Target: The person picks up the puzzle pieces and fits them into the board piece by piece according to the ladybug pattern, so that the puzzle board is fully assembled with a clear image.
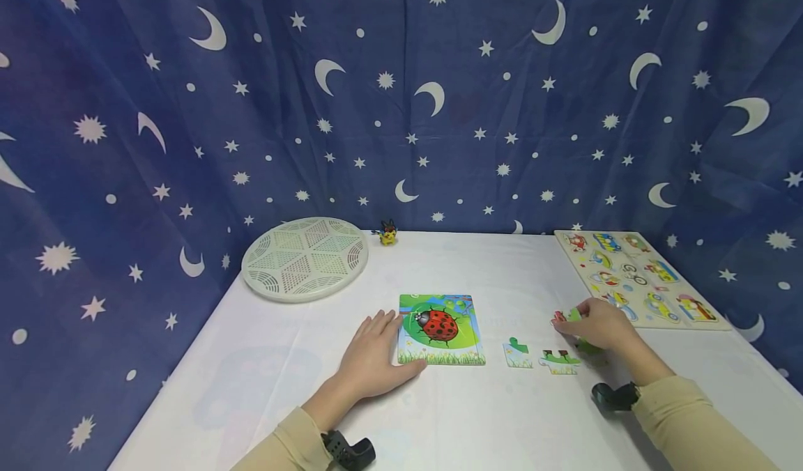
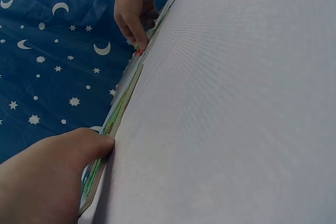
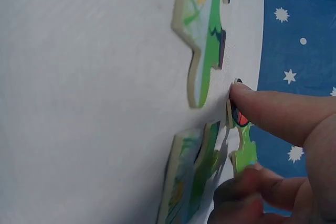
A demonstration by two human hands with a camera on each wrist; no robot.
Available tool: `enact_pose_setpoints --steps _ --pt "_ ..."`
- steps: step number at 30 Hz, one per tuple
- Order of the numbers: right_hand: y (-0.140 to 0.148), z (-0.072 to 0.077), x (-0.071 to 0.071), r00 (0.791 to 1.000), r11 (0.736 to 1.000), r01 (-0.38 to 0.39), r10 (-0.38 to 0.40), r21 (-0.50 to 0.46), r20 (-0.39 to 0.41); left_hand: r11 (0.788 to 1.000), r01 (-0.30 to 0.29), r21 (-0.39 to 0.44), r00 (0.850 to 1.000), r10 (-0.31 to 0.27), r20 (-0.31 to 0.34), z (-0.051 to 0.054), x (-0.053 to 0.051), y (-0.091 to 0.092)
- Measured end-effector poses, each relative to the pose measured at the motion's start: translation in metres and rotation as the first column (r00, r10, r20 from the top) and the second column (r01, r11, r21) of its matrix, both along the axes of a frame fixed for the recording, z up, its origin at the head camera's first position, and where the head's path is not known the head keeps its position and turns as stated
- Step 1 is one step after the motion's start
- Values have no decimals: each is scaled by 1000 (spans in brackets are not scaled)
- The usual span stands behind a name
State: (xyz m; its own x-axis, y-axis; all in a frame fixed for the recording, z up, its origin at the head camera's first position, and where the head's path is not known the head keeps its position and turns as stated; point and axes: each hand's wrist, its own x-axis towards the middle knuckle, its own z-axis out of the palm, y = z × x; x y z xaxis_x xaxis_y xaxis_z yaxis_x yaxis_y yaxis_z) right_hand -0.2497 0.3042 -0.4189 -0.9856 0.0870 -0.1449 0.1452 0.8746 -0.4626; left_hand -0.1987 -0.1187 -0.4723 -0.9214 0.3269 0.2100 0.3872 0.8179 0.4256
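Note:
A square ladybug puzzle board point(image 1: 441, 329) lies in the middle of the white table. My left hand point(image 1: 374, 358) rests at its left side with fingers extended. In the left wrist view, the left thumb point(image 2: 86, 146) touches the board's edge. To the right, my right hand point(image 1: 599, 323) pinches a red and green puzzle piece point(image 3: 243, 118) between thumb and fingers; part of it is hidden. A green piece point(image 1: 588, 348) lies partly covered beneath that hand. Nearby on the table are a grass-printed piece with a green knob point(image 1: 517, 354) and a wider grassy piece point(image 1: 561, 364).
A round, pale perforated board point(image 1: 305, 258) lies at the back left, beside a small yellow toy figure point(image 1: 387, 233). A wooden vehicle puzzle board point(image 1: 646, 279) occupies the right rear, just beyond my right hand. A starry blue curtain point(image 1: 401, 109) hangs behind.

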Motion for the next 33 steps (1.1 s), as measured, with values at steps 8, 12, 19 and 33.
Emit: enact_pose_setpoints --steps 8,12,19,33 --pt "-9 1 -1 998 993 -29 24 -113 -50 1000 -4 -9 1000 4 1 0 0 -1" --pt "-16 4 0 1000 976 -24 22 -218 -12 1000 -5 -13 1000 5 2 1 0 0" --pt "-34 6 1 1000 939 -5 10 -344 14 1000 1 -4 1000 -1 -5 1 0 0" --pt "-66 2 -3 996 869 -84 70 -487 -48 1000 9 11 1000 -9 -9 3 1 0"
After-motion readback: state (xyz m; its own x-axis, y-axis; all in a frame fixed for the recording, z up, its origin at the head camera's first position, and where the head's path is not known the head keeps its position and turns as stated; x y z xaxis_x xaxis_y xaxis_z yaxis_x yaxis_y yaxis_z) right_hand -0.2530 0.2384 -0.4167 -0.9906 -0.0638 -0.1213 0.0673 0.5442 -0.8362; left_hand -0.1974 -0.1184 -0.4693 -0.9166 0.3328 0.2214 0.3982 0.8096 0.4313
